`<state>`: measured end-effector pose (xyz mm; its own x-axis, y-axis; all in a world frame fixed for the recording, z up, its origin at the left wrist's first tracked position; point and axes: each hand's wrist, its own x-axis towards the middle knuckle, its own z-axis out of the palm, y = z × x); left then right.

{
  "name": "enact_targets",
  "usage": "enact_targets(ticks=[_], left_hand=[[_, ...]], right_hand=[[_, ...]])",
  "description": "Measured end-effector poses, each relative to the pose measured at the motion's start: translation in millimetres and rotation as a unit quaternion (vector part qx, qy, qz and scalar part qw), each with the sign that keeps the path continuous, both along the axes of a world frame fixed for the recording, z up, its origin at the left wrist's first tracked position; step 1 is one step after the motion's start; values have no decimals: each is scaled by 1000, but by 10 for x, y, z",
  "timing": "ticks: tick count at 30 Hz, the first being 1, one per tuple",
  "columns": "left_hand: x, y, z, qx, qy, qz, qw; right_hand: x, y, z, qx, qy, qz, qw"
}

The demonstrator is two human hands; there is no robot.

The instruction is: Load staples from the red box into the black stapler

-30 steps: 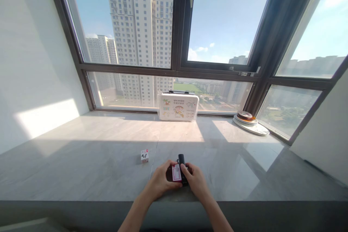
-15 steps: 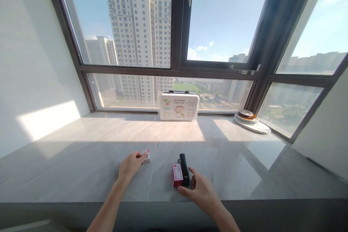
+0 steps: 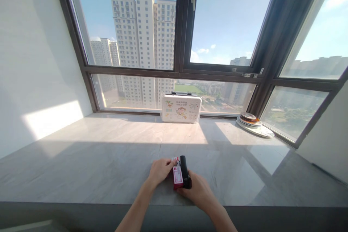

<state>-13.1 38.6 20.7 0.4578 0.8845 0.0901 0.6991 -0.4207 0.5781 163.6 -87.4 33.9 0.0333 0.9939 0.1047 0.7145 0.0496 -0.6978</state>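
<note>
Left hand [image 3: 160,170], apparently pinching a small white box [image 3: 175,159], meets the red box [image 3: 178,179] and black bar [image 3: 184,169], both lying lengthwise away, near ends gripped by the right hand [image 3: 197,191].

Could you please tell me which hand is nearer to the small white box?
Left. The left hand holds the small white box in its fingertips; the right hand rests farther back, at the black device's near end.

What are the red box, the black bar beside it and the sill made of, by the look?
Red box: looks like printed cardboard, matte, white label; so does the small carton the left hand pinches. Black bar: likely plastic, smooth, faint sheen. Sill: polished stone or tile, grey veining, a seam, window reflections.
</note>
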Motion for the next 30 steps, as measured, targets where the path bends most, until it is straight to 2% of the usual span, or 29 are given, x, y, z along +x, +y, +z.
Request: enact_targets(ticks=[4, 9, 14, 18, 26, 30], left_hand=[[-43, 26, 26, -42, 5, -50, 998], [-42, 54, 12, -63, 13, -73, 995], [116, 81, -18, -75, 18, -98, 992], [499, 75, -34, -73, 15, -121, 990], [1670, -4, -80, -73, 31, -169, 982], [2108, -80, -89, -73, 39, -184, 979]], right_hand=[[14, 44, -32, 8, 3, 15, 1000], [60, 59, -41, 11, 37, 37, 999], [246, 40, -30, -4, 47, 39, 998], [572, -36, 3, -19, 52, 13, 998], [1455, -327, 58, -38, 58, -64, 996], [1844, -427, 32, -52, 59, -58, 995]])
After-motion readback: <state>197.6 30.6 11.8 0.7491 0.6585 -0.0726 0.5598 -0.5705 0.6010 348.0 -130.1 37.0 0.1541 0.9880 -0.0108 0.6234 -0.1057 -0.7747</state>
